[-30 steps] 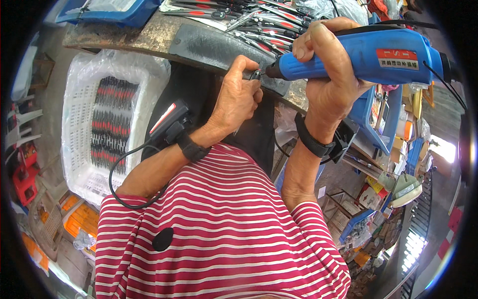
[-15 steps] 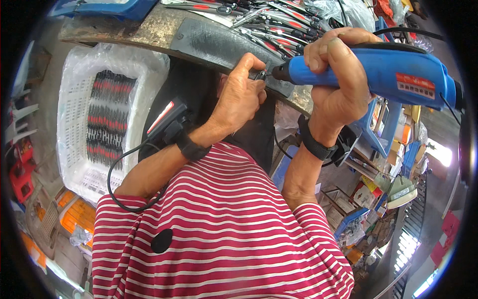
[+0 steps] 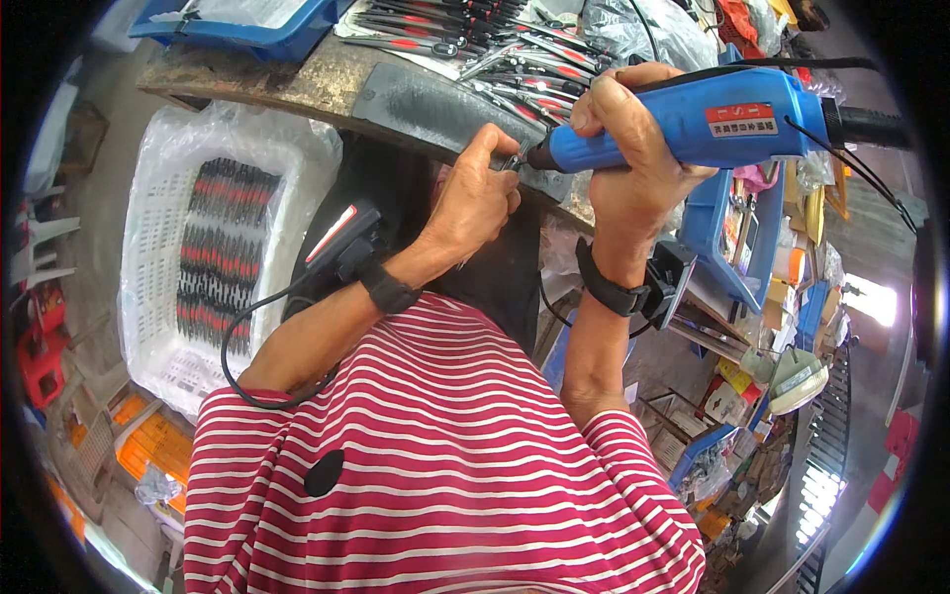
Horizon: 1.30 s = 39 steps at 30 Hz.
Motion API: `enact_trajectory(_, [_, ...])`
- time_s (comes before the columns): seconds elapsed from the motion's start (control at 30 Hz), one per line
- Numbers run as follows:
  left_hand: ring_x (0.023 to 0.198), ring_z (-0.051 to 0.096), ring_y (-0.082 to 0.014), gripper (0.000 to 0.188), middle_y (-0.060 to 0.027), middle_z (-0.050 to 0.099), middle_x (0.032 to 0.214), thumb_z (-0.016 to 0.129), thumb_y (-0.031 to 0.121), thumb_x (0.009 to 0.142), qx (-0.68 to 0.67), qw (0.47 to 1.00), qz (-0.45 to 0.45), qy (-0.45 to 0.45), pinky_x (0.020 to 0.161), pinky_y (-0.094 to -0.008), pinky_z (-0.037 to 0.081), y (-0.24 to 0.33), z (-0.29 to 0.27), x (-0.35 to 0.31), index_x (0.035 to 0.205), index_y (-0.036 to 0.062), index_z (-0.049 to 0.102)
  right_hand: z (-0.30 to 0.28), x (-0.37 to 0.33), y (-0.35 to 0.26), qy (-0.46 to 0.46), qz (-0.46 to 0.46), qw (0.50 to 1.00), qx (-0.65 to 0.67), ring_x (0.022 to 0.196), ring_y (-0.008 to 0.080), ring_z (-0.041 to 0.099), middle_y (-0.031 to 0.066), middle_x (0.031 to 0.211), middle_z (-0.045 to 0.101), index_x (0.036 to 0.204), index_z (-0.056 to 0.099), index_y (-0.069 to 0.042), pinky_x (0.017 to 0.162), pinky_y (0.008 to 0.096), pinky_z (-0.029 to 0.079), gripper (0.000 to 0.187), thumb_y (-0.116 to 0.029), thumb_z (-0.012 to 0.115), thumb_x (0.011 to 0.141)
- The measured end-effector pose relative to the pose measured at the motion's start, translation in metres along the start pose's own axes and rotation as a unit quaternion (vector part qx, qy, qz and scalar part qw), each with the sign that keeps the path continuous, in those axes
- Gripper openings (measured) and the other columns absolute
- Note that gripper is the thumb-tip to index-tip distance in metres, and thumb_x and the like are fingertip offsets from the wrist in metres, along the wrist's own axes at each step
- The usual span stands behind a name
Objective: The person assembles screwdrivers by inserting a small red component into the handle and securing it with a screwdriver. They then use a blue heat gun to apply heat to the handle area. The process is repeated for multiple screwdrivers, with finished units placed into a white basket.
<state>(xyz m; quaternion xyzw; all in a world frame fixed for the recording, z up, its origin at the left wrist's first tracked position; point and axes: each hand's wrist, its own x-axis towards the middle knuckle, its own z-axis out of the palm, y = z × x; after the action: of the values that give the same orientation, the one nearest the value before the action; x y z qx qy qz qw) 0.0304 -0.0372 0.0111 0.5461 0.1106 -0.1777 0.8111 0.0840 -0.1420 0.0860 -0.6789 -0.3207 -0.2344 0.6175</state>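
Observation:
My right hand [image 3: 633, 163] is wrapped round a blue electric screwdriver [image 3: 683, 129], held almost level with its tip pointing left. At the bench edge, my left hand [image 3: 467, 206] pinches a small dark piece [image 3: 512, 161] between thumb and fingers. The screwdriver's black nose meets or nearly meets that piece; the exact contact is too small to tell. Most of the piece is hidden by my fingers. Beneath and behind it lies a dark, worn pad [image 3: 411, 104] along the edge. Slim black, red and silver hand tools [image 3: 539, 69] are heaped just beyond.
At left stands a white plastic basket [image 3: 148, 247], lined with clear film and holding rows of black-and-red pieces [image 3: 223, 257]. A blue tray [image 3: 262, 38] sits on the bench [image 3: 237, 74] at far left. Blue bins [image 3: 708, 223] stand at right. Cables trail from the screwdriver and wrist straps.
The screwdriver and my right hand have shifted slightly left and down in the picture, the bench and basket slightly right and down. My left hand keeps its pinch.

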Motion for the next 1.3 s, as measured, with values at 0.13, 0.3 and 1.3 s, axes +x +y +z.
enact_trajectory(0.13, [0.043,0.039,-0.0059,0.020,-0.0007,0.047,0.056,0.045,0.002,0.087,-0.005,1.000,-0.002,0.007,0.034,-0.0218,0.027,-0.002,0.000,-0.001,0.106,0.0091,0.042,0.005,-0.004,-0.003,0.029,-0.005,1.000,-0.012,0.057,0.0173,0.057,0.0140,0.078,0.057,0.084,0.066,0.004,0.051,0.0279,0.047,0.010,0.005,0.059,0.077])
enact_trajectory(0.3, [0.043,0.035,-0.0043,0.020,-0.0021,0.048,0.061,0.045,0.003,0.090,-0.007,1.000,-0.009,0.006,0.035,-0.0184,0.022,0.001,0.002,-0.002,0.108,0.0083,0.041,0.003,0.000,-0.010,0.051,0.079,0.995,0.015,0.055,0.0194,0.057,0.0151,0.077,0.057,0.081,0.061,0.009,0.051,0.0291,0.047,0.007,0.005,0.062,0.076])
enact_trajectory(1.3, [0.045,0.030,-0.0020,0.020,-0.0061,0.048,0.067,0.046,0.013,0.095,-0.185,0.976,-0.075,-0.085,0.036,-0.0150,0.021,0.004,-0.017,-0.001,0.114,0.0098,0.042,-0.010,-0.007,-0.002,0.174,0.137,0.968,0.115,0.054,0.0150,0.063,0.0087,0.067,0.064,0.081,0.063,0.003,0.051,0.0243,0.051,0.013,0.001,0.071,0.071])
